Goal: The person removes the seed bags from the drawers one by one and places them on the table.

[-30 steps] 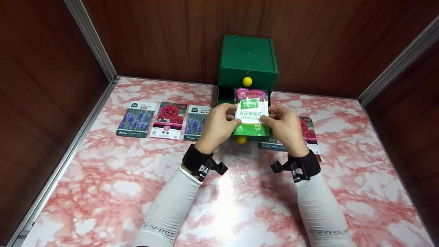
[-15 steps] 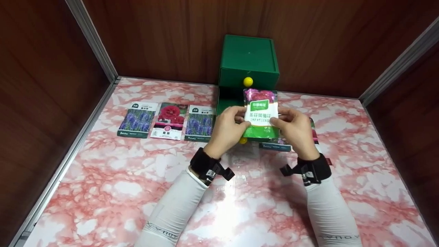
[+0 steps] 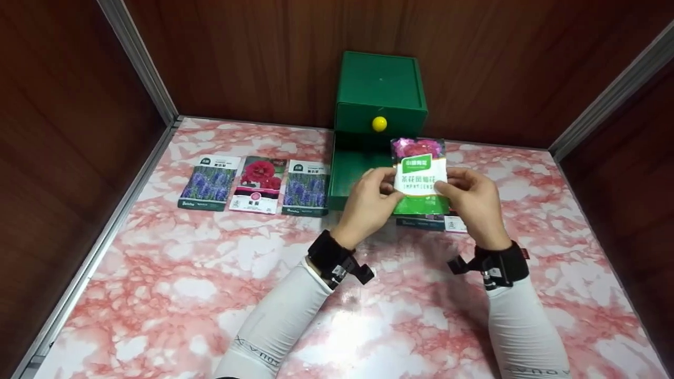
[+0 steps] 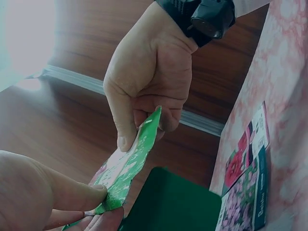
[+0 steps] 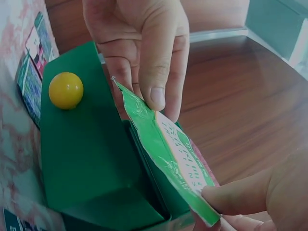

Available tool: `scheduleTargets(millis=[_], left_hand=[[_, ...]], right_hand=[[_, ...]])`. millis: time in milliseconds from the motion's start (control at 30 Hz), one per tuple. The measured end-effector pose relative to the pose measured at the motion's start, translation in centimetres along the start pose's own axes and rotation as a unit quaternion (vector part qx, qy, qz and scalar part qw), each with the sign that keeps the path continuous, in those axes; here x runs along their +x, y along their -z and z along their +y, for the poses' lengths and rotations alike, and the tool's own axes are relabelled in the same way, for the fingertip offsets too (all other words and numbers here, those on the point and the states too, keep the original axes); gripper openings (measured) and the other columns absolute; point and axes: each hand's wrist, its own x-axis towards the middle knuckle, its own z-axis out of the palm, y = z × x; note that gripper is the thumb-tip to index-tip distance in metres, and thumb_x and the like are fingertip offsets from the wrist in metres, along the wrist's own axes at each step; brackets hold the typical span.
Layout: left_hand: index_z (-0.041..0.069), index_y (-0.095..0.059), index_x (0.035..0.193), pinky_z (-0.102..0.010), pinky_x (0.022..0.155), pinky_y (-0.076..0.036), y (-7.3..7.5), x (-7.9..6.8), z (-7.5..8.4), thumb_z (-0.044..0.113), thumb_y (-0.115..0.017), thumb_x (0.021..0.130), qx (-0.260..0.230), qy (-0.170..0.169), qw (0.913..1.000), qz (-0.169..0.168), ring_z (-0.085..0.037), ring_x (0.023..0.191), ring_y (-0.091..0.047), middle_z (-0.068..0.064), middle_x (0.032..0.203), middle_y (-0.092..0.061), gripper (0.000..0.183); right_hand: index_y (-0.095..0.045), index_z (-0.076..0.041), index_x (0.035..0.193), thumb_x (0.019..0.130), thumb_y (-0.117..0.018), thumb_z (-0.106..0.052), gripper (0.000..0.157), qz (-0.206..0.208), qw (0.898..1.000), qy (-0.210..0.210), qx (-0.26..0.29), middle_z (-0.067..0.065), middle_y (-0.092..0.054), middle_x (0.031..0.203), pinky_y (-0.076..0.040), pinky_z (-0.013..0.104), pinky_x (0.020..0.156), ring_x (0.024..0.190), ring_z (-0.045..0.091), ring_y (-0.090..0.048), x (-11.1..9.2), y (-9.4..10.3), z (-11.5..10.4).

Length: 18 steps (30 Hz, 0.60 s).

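Observation:
Both hands hold an impatiens seed packet (image 3: 418, 176), green and white with pink flowers at its top. On its left side edge my left hand (image 3: 368, 205) pinches it between thumb and fingers. The right hand (image 3: 476, 208) pinches the opposite edge in the same way. The packet is raised above the table, overlapping the right part of a pulled-out lower drawer (image 3: 355, 171) in the head view. This drawer belongs to a green drawer box (image 3: 382, 81) at the back. In the right wrist view a yellow knob (image 5: 66, 90) shows on the drawer's front.
Left of the drawer lie two lavender packets (image 3: 208, 184) with a red-flower packet (image 3: 259, 184) between them. To the right, a pink-flower packet (image 4: 240, 199) and another red-flower packet (image 4: 239, 156) lie partly behind the right hand. Wood-patterned walls (image 3: 253, 63) enclose the table.
Both hands have carried the impatiens packet rightward, from over the drawer's middle toward its right side. More of the drawer's inside now shows. The packets on the table have stayed put.

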Motion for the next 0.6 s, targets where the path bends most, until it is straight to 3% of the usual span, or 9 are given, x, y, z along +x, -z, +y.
scheduleTargets(millis=[267,467,600], left_hand=[[-0.004,-0.067,0.144,-0.018,0.089,-0.058,-1.6,-0.4,0.7,-0.001,-0.080,0.099,-0.009,0.004,0.9994,-0.034,-0.018,0.104,-0.069,-0.014,0.122,-0.068,0.047],[-0.003,-0.066,0.146,-0.016,0.089,-0.057,-3.1,-0.8,1.2,0.001,-0.080,0.100,-0.005,0.001,0.9983,-0.058,-0.014,0.103,-0.068,-0.011,0.122,-0.067,0.048],[-0.002,-0.067,0.145,-0.014,0.087,-0.056,-4.2,-0.9,1.6,0.003,-0.083,0.098,0.011,-0.003,0.9977,-0.067,-0.010,0.102,-0.069,-0.010,0.123,-0.067,0.050]], right_hand=[[-0.073,0.002,0.133,0.102,-0.084,-0.020,0.039,0.013,0.999,-0.015,0.026,0.004,-0.078,0.100,-0.057,0.022,0.059,0.077,0.010,-0.072,0.0,2.1,0.9],[-0.072,0.005,0.132,0.100,-0.085,-0.011,0.038,0.032,0.996,-0.034,0.082,0.002,-0.078,0.096,-0.060,0.024,0.060,0.074,0.010,-0.072,0.4,3.7,1.4],[-0.071,0.007,0.132,0.100,-0.084,-0.008,0.038,0.052,0.994,-0.035,0.085,0.000,-0.075,0.095,-0.059,0.022,0.061,0.075,0.009,-0.068,0.7,4.7,1.6]])
